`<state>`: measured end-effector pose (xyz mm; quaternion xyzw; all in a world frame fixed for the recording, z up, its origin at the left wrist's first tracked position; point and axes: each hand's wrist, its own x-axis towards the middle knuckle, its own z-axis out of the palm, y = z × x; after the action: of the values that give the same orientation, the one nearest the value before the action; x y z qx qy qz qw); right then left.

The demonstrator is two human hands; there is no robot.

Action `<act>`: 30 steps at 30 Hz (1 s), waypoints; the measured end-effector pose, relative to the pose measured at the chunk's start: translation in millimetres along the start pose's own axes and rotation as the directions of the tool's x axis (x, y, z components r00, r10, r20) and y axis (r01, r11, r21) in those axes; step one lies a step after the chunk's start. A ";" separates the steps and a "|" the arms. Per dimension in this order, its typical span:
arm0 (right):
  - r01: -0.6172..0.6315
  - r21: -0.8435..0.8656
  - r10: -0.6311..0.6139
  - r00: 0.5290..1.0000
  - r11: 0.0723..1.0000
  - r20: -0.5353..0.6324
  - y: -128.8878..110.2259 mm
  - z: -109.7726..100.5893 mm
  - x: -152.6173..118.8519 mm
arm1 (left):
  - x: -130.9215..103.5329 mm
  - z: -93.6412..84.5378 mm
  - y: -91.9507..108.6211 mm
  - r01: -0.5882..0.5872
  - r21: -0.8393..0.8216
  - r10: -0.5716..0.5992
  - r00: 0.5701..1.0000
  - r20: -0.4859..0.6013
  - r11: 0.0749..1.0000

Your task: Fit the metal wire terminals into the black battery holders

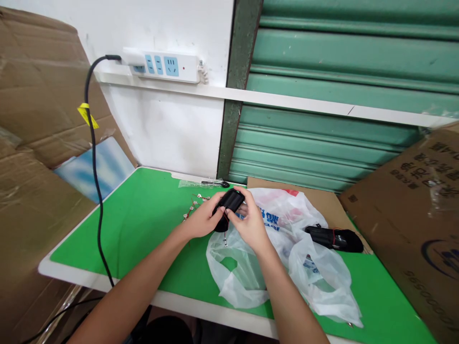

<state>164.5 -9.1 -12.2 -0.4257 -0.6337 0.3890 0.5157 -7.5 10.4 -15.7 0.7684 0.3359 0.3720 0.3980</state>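
Note:
Above the green tabletop, a black plastic case [232,201] with an open hollow side is held between both my hands. My left hand [206,219] grips its left side, with the thumb at the lower edge. My right hand [251,220] has fingers at the top right corner and a thumb by the lower edge. A thin wire with a small white part [225,242] hangs below the case. More red wire with small white pieces [193,205] lies left of my left hand. Under and beside my right hand spreads a white plastic bag [244,291].
On the right lies a similar black item [335,239] with a red wire around it. A small black object in clear wrap [218,183] rests at the back edge. Cardboard boxes [405,229] flank the green table [143,243]. A black cable [93,157] hangs from a power strip [168,66].

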 end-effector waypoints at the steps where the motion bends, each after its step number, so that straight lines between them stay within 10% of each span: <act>1: 0.004 -0.002 -0.004 1.000 1.000 -0.005 0.5 0.4 -0.2 | -0.1 0.1 -0.6 -0.004 0.006 0.004 1.000 -0.001 1.000; 15: -0.020 0.001 0.020 0.997 1.000 -0.081 -0.5 8.9 -0.8 | 0.1 6.0 0.6 -0.009 0.028 0.010 0.999 -0.050 1.000; 19: -0.025 -0.037 0.022 0.996 0.999 -0.083 -3.9 10.5 -1.7 | 3.1 3.2 1.6 0.097 -0.189 -0.107 0.993 -0.046 0.977; 30: 0.047 -0.202 -0.084 0.981 0.978 -0.176 6.3 3.0 2.0 | 15.5 -52.3 3.6 0.071 -0.955 -0.623 0.771 -0.130 0.287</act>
<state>162.2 -5.3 -18.0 -0.4874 -0.6324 0.2662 0.5400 -42.8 40.3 13.4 0.1966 0.3255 0.5705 0.7280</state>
